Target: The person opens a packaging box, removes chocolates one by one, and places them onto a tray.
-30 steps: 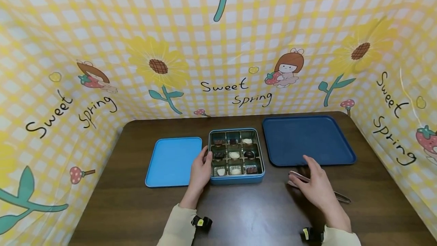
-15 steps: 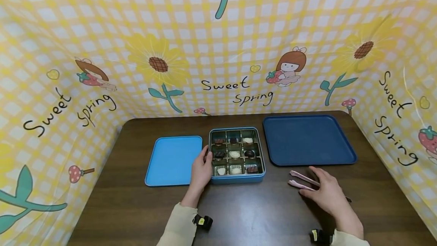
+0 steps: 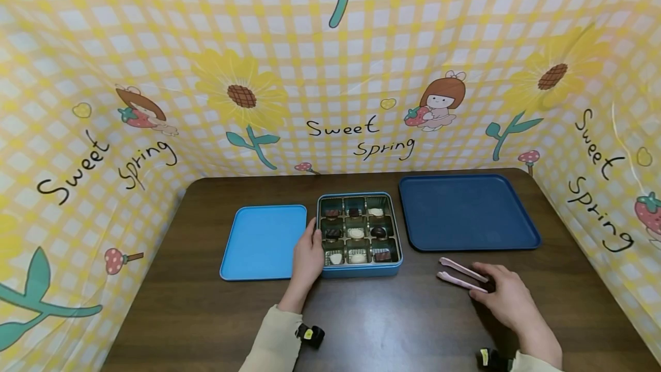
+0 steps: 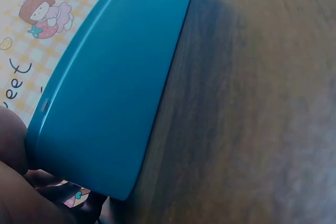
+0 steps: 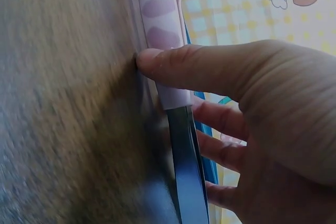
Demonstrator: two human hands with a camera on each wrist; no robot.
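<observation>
A blue box holds a clear divided insert with dark and white chocolates in its compartments. My left hand grips the box at its left side near the front corner; the left wrist view shows its thumb and fingers about the box corner. My right hand holds pink-tipped tongs, whose two arms stand apart and point left. In the right wrist view, the thumb presses the pink part of the tongs, with the other fingers behind. Their metal end runs below the hand.
Left of the box lies a light blue lid-like tray. A dark blue tray lies at the back right, behind the tongs. Patterned yellow checked cloth walls in the brown table at the back and sides.
My right hand has slid back and to the right along the tongs, from above them to between thumb and fingers at the arms. My left hand stays at the box.
</observation>
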